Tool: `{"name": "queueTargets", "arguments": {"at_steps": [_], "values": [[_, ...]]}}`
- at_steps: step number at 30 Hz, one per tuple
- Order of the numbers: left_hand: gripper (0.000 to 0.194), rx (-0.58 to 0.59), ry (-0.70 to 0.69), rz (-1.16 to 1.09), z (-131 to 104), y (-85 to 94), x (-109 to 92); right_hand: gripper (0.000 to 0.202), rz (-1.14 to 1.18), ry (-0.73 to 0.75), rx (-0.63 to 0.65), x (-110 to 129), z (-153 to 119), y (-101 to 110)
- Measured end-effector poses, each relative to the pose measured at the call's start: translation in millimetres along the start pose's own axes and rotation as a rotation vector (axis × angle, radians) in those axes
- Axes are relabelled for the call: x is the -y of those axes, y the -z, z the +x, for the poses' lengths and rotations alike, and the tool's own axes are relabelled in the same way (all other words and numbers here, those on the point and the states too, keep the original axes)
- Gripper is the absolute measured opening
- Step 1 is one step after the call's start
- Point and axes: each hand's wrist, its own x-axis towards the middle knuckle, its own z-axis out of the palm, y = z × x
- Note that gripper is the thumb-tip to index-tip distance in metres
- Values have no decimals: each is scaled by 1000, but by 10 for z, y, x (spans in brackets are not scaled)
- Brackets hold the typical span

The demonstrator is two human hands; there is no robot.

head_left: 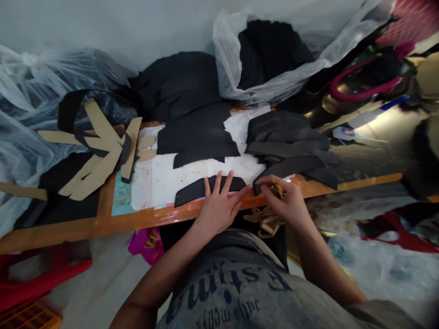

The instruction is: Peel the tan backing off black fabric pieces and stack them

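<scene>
In the head view, a pale plain wall point(103, 23) stands behind a long worktable with a shiny orange-brown taped edge point(185, 212), partly covered by a stained white sheet point(147, 183).

Near the front edge, on the sheet, lies a flat black strip with angled ends point(190, 192). The left hand point(219, 208) rests on it, fingers spread and grasping nothing. The right hand point(290, 201) is curled just beyond the strip's right end, a crumpled tan scrap point(278, 188) caught in its fingers; whether its thumb and fingertip also pinch dark material there I cannot tell.

Steadying the strip seems best done with those fingers flat and spread, pressing evenly so it neither skids nor creases. The right hand should probably work with a light pinch, low to the table, and keep the scrap clear of the strip's underside.

Counting: one strip under the left hand; one central heap of black sheet pieces point(195, 130) and one right-hand heap of black strips point(284, 137), both too overlapped to count; several long tan strips point(103, 146) at left, crossed too closely for a sure number; a tangle of curled tan strips point(269, 226) below the right hand, likewise uncountable; two large clear plastic bags point(226, 59), one at each side; and one small white bottle point(344, 133).
</scene>
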Motion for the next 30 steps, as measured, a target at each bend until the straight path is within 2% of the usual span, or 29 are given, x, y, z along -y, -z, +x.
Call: {"name": "queueTargets", "arguments": {"at_steps": [2, 4, 6, 9, 12, 15, 18, 20, 21, 23, 25, 27, 29, 30], "values": [[65, -10, 26, 3, -153, 61, 136, 31, -35, 111, 59, 31, 13, -140], [66, -47, 166, 42, -353, 96, 281, 45, -138, 197, 162, 58, -1, -238], [68, -65, 288, 80, -539, 101, 396, 52, -287, 212, 268, 74, -25, -298], [68, -74, 273, 5, -683, 90, 542, 56, -487, 160, 255, 66, -19, -354], [64, -217, 306, -111, -643, 153, 833, 50, -600, 97, 170, 48, 55, -427], [52, -389, 560, -13, -523, 350, 1318, 32, -612, 60, 164, 88, 114, -520], [56, -356, 837, 204, -459, 580, 1774, 19, -423, 97, 233, 163, 109, -521], [47, -251, 897, 256, -485, 674, 1953, 14, -209, 124, 272, 150, 107, -388], [46, -225, 896, 276, -518, 697, 1997, 12, -120, 120, 248, 108, 116, -267], [44, -215, 893, 301, -611, 704, 2006, 19, -55, 63, 108, -47, 151, 80], [44, -252, 889, 286, -715, 678, 1930, 31, -185, -67, -79, -253, 192, 497], [39, -295, 854, 162, -796, 637, 1804, 38, -443, -197, -245, -430, 227, 855], [34, -299, 769, -42, -830, 596, 1667, 42, -653, -228, -458, -498, 246, 1032], [31, -290, 719, -124, -829, 579, 1607, 42, -687, -213, -538, -476, 245, 1033]]}}
